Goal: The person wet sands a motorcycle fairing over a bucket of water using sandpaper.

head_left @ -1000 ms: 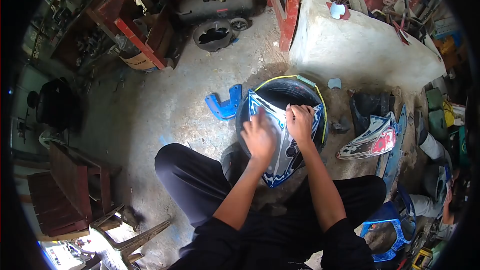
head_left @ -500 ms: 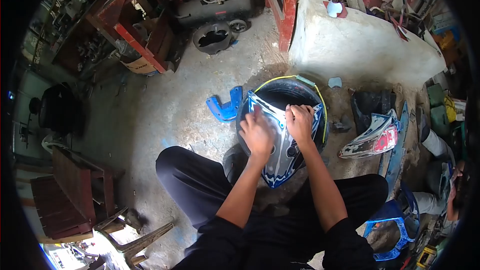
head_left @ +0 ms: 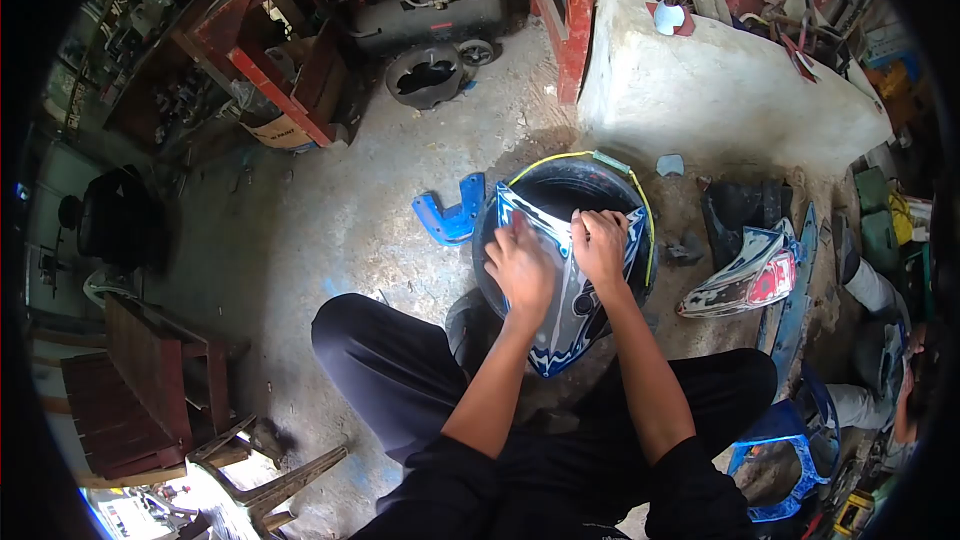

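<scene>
A pointed motorcycle fairing panel [head_left: 568, 285] in blue, white and grey lies across the mouth of a round black tub [head_left: 484, 285] between my knees. Much of its face shows bare grey where the pattern is worn off. My left hand [head_left: 522, 272] presses on the panel's left half, slightly blurred. Its fingers are bent over a small reddish-brown piece that looks like sandpaper [head_left: 517, 227]. Closed over the panel's upper edge, my right hand [head_left: 600, 248] grips it near the right corner. A yellow-green cord or handle [head_left: 648, 220] curves round the tub's far and right rim.
A blue plastic part [head_left: 452, 212] lies left of the tub. To the right are another patterned fairing [head_left: 748, 275] and a blue frame-like part [head_left: 800, 450]. A low whitish wall [head_left: 720, 90] and a red bench leg [head_left: 575, 30] stand ahead. Another person's leg [head_left: 868, 288] shows at far right.
My left hand has shifted slightly right and down over the panel. My right hand and the panel have stayed in place.
</scene>
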Demonstrator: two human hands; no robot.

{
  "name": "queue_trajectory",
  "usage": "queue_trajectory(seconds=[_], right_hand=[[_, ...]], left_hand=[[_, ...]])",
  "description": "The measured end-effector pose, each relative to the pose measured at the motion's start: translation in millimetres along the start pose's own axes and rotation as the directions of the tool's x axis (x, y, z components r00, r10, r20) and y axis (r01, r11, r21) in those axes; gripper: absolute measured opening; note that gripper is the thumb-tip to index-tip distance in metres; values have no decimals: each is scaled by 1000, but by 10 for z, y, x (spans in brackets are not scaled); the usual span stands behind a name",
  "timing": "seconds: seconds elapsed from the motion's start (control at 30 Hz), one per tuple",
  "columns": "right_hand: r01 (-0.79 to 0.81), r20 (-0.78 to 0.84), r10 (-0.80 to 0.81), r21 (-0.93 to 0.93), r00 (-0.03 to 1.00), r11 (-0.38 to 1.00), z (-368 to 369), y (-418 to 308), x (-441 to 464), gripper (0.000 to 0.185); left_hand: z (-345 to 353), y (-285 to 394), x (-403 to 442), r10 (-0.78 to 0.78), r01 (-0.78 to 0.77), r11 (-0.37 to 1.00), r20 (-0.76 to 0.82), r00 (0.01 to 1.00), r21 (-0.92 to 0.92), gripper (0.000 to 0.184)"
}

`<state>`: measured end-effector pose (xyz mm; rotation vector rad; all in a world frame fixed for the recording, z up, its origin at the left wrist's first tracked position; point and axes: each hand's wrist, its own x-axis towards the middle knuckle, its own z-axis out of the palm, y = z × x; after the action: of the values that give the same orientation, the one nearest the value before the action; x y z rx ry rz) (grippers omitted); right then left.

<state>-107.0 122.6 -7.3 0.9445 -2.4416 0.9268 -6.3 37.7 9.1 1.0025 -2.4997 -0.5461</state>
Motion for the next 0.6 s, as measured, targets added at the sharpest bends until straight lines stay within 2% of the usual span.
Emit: queue_trajectory(seconds=[0.03,0.1,0.13,0.17,0.2,0.23,0.27,0.3,0.37,0.4,0.5,0.53,0.57,0.6], right_hand=[[4,-1,-4,0,1000,1000,-12,2,-31,25],[-12,22,12,-11,1000,1000,-11,7,-41,25],[-7,-5,7,5,1000,1000,8,4,-44,26],[-3,-36,4,20,999,1000,31,8,-29,27],[-23,37,23,1,999,1000,-5,2,-20,27],[-23,37,23,1,999,1000,2,-6,-1,27],[-15,9,15,1,1000,1000,7,-8,8,27],[-11,-12,11,0,1000,1000,-7,-10,-35,27],[-20,19,21,-29,1000,999,-35,-14,-7,26],[-16,7,16,-20,1000,1000,-24,-10,17,25],[-12,0,12,-5,1000,1000,13,-13,-17,24],[-14,-7,14,3,1000,1000,19,-6,-19,23],[-14,-11,14,9,1000,1000,5,-1,-36,23],[-21,12,22,-23,1000,999,-27,-19,-27,23]], left_hand=[[69,-24,21,-32,32,999,-34,999,-8,50],[153,120,-146,31,-35,999,-95,995,-40,48],[-11,188,-269,30,-28,999,46,998,-32,46],[-41,153,-200,32,-31,999,40,999,-28,46],[-50,67,-139,0,1,1000,14,1000,-15,46],[-3,-19,-68,-33,33,999,-13,999,-7,45],[96,-79,59,-102,99,991,-31,994,-87,40],[95,11,61,-110,110,994,3,994,-20,41],[147,116,-168,23,-23,1000,-88,996,-2,44],[-43,183,-285,23,-24,1000,81,996,9,47],[-33,27,-64,6,-6,1000,8,1000,-3,48],[-10,16,16,-40,38,999,44,998,36,50],[33,102,17,-63,63,996,-6,998,59,46],[74,176,-103,-12,14,997,-26,1000,75,44]])
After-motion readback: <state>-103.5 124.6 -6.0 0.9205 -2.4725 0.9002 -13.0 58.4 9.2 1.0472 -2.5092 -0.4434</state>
